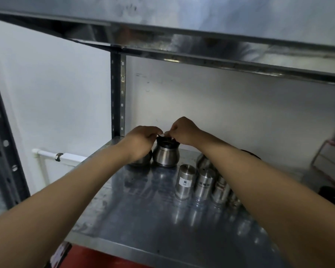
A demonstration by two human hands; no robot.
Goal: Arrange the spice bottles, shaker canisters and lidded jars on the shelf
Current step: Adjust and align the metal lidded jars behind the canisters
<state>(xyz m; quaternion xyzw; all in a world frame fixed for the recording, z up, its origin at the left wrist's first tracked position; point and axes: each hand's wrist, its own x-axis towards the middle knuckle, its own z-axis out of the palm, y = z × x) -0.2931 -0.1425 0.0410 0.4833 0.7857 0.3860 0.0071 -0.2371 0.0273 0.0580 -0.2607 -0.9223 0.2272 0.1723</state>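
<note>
The lidded jar (pixel 166 156) stands upright at the shelf's (pixel 143 219) 11 o'clock rear corner. Both hands meet directly above its mouth: left hand (pixel 141 138) and right hand (pixel 184 130) pinch its dark lid (pixel 165 139).

At the frame's centre, the left hand (pixel 141 137) and right hand (pixel 184 130) meet over the dark top of a rounded steel jar (pixel 166 154) on the metal shelf (pixel 143 219), fingers pinching something small there. Three steel shaker canisters (pixel 185 181) stand lower right of it.
</note>
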